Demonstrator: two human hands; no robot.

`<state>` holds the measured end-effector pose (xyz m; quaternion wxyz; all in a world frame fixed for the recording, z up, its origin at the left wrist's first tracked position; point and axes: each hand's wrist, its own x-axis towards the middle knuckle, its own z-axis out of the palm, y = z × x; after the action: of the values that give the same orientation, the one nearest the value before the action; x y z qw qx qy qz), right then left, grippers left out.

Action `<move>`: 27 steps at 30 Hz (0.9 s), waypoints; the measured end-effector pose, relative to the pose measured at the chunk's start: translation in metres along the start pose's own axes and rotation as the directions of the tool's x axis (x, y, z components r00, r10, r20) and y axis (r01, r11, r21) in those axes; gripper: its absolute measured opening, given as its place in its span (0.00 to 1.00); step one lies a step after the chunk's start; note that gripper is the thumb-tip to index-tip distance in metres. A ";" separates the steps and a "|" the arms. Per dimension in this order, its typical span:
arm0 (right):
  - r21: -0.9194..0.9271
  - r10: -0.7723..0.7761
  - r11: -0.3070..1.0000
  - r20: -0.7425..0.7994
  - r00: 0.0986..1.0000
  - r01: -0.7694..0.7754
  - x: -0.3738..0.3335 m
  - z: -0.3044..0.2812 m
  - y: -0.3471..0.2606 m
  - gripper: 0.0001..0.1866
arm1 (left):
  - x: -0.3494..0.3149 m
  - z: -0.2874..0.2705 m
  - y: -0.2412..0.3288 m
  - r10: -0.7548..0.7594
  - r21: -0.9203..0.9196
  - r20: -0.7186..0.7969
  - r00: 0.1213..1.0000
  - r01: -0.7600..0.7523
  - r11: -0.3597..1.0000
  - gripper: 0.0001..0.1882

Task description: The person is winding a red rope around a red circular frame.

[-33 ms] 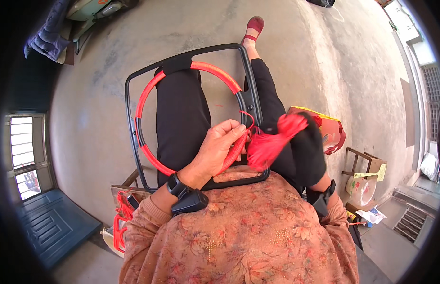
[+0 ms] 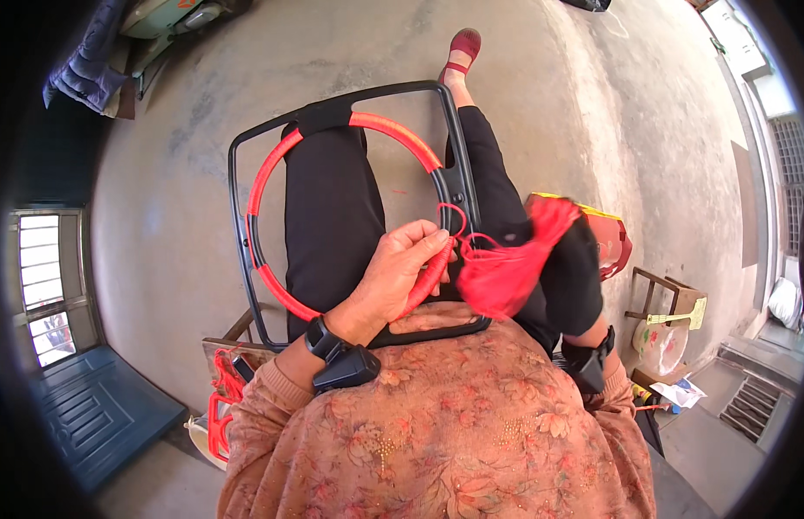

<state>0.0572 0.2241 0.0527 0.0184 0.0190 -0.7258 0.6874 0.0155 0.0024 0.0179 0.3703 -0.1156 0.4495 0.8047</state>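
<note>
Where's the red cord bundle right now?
In the head view, right of centre: the red cord bundle overlaps the lower right side of the black frame, just right of the left hand, with the red bag farther right.

You have a way down through the upper middle of the ring [image 2: 393,131], where a gap shows between your left leg [image 2: 328,216] and right leg [image 2: 486,164]; the left leg backs much of the rest. Between your left hand [image 2: 398,270] and right hand [image 2: 573,281], the black frame's [image 2: 456,143] side bar, a looped red strand [image 2: 463,221] and the loose red bundle [image 2: 504,281] crowd your path, with a red bag [image 2: 610,245] just beyond.
</note>
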 end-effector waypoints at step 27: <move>-0.626 -0.179 0.109 0.752 0.635 0.772 0.112 0.066 -0.030 0.15 | 0.007 -0.008 -0.018 0.308 0.177 -0.083 0.948 -0.290 0.941 0.06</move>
<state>-0.0535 0.1564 0.0852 0.0704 0.4275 -0.8997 0.0524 0.0218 0.0053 -0.0019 0.2266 -0.0593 0.5454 0.8048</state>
